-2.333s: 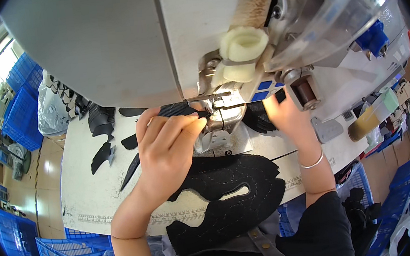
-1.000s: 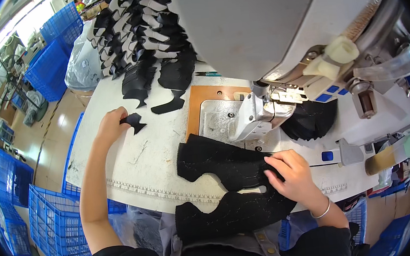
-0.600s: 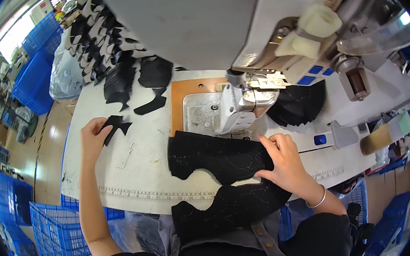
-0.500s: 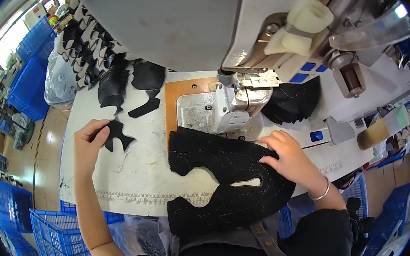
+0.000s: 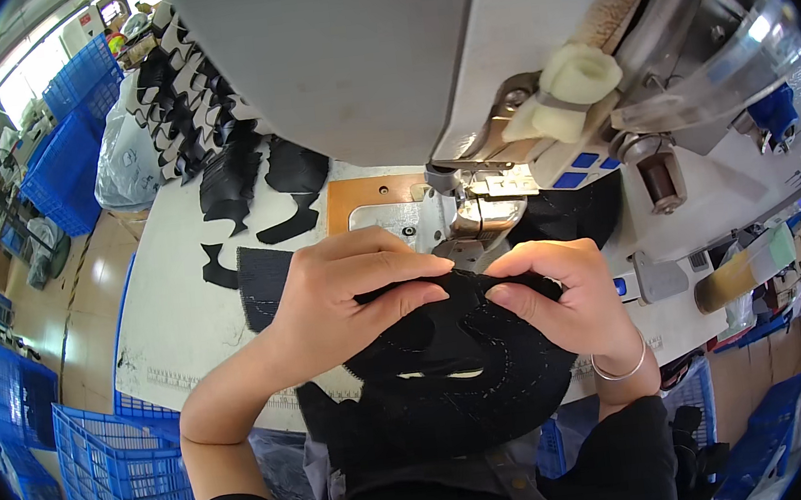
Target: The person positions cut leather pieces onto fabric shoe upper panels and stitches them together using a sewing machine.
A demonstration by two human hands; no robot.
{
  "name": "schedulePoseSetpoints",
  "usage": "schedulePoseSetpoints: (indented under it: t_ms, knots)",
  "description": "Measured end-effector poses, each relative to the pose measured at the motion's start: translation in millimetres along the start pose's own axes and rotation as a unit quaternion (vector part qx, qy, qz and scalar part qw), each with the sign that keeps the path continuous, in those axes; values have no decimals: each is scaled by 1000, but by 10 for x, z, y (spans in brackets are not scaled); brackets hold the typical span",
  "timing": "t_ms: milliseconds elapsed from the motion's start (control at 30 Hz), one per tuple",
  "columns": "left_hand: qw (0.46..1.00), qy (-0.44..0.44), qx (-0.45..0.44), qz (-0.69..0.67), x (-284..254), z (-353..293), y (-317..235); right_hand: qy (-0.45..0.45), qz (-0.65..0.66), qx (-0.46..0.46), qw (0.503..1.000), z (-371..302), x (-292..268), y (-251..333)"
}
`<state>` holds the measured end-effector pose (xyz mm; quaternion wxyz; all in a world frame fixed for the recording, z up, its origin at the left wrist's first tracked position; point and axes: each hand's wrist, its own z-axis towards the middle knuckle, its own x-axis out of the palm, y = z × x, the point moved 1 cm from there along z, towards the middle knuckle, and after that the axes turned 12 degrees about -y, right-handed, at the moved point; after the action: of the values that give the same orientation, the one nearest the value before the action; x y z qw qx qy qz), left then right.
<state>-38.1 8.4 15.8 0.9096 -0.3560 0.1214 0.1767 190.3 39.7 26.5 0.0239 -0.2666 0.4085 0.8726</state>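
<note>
A black fabric piece point(image 5: 512, 385), shaped like a shoe upper with pale stitch lines and a slot in its middle, lies over the front of the table and toward my lap. My left hand point(image 5: 351, 294) pinches its upper edge between thumb and fingertips. Just to the right, my right hand point(image 5: 561, 287) grips the same edge, thumb below and fingers above. Both hands are close together in front of the sewing machine head point(image 5: 475, 213). A small black cut piece point(image 5: 218, 267) rests on the white table to the left; another smooth dark patch shows under my fingers.
Black cut pieces in stacks point(image 5: 232, 180) lie at the far left of the white table point(image 5: 169, 323). Behind the machine foot sits a dark pile point(image 5: 572, 212). A thread spool point(image 5: 659, 184) hangs at the right. Blue crates point(image 5: 127, 484) stand on the floor at left.
My left hand, which held a small black piece at the left, has come right onto the upper. Both hands now pinch its edge, which has shifted and folded up.
</note>
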Motion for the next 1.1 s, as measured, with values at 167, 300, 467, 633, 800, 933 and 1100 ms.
schedulePoseSetpoints:
  t_ms: [167,300,467,633,800,933,1100]
  knots:
    - [999,34,-12,12,-18,177,107,-68,18,-9,997,47,15,-74]
    - [991,85,-92,38,-1,357,187,-38,-9,55,998,102,-105,-167]
    - [991,95,-96,-3,15,506,367,-97,130,137,977,153,-18,-277]
    - [989,103,-108,-1,-21,644,389,-120,121,170,971,176,-28,-344]
    - [974,130,-183,27,-10,689,419,-149,109,187,965,209,-9,-369]
    - [987,97,-129,25,19,714,430,-173,132,120,969,226,31,-368]
    - [985,98,-133,-47,-10,789,448,-191,185,166,950,161,74,-529]
